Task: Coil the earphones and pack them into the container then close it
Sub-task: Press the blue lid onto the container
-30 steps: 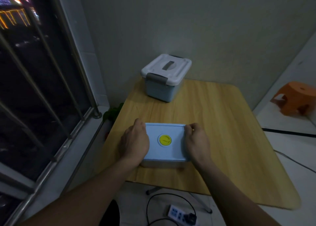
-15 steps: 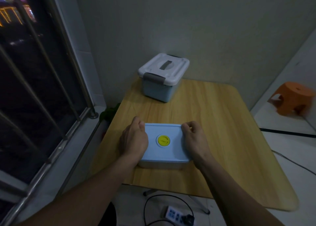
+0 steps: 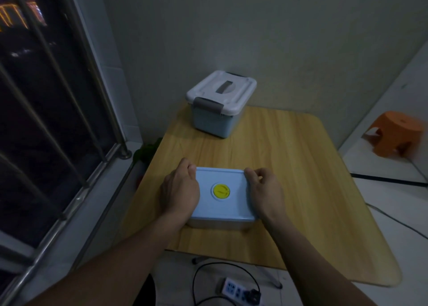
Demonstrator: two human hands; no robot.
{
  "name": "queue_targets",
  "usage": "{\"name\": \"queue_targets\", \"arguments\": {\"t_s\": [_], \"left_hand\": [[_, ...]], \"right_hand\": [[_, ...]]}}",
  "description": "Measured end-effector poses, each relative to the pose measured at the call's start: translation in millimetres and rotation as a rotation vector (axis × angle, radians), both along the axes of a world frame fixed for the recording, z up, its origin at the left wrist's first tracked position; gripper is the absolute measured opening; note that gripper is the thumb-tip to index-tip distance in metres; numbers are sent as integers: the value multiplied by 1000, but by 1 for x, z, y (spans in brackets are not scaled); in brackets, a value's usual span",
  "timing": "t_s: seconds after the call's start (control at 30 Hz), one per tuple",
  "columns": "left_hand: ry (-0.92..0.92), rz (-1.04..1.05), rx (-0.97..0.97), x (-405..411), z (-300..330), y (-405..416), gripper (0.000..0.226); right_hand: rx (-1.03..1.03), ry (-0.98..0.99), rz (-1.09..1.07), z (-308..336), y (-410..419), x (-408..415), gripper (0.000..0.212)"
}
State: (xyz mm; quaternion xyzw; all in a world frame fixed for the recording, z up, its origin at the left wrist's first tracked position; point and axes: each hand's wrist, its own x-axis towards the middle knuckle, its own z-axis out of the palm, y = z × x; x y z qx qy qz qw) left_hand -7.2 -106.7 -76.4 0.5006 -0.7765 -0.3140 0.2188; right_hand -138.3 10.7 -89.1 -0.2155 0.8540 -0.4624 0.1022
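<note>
low in the frame, the left hand and right hand clasp the two short sides of the light blue container at the near edge of the wooden table, fingers curled over its lid. the lid looks seated (earphones not visible, presumably inside), so only final pressing seems left. toward the upper centre, a latched storage box sits untouched.
</note>
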Motion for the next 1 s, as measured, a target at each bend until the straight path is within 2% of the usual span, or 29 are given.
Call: {"name": "queue_targets", "arguments": {"t_s": [0.1, 0.4, 0.73, 1.0], "left_hand": [[11, 8, 0, 1, -1, 0, 27], [2, 25, -32, 1, -4, -2, 27], [9, 24, -79, -12, -10, -8, 39], [51, 34, -99, -11, -14, -7, 40]], "right_hand": [[61, 34, -12, 2, 0, 1, 33], [31, 52, -30, 3, -1, 1, 32], [49, 100, -55, 5, -1, -3, 30], [9, 63, -77, -1, -2, -5, 33]]}}
